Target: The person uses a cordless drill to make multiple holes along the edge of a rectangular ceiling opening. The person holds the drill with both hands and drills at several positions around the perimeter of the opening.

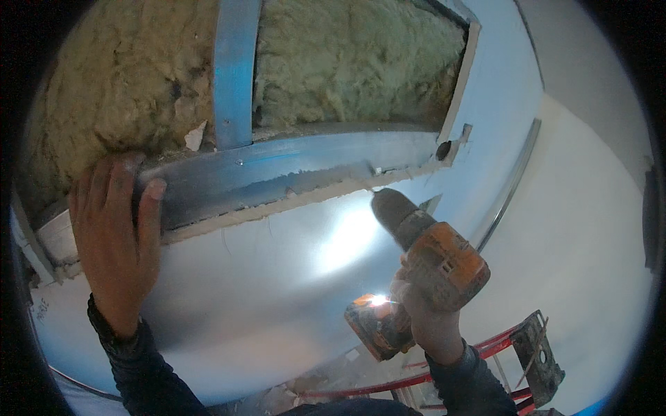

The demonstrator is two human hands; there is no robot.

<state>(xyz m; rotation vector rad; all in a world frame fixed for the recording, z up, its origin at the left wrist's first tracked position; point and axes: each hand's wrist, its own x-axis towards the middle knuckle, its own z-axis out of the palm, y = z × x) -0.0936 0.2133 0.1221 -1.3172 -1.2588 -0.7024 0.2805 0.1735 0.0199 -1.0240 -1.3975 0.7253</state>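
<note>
My right hand (pixel 429 315) is wrapped around the handle of an orange and black cordless drill (pixel 447 263). Its chuck points up and to the left, with the tip close to the cut edge of a white wall board (pixel 277 277); whether it touches is hard to tell. A small lamp shines near the drill's battery. On the left, my left hand (pixel 114 239) lies with fingers stretched over a horizontal metal track (pixel 277 170), thumb apart, holding nothing. The track runs along the board's cut edge, below the opening.
Yellow-green insulation (pixel 361 62) fills the opening, split by an upright metal stud (pixel 236 76). A pale broken scrap (pixel 195 136) rests on the track. A dark round hole (pixel 443 150) sits at the opening's right corner. Down at lower right stands a red ladder (pixel 499 340) with a dark end.
</note>
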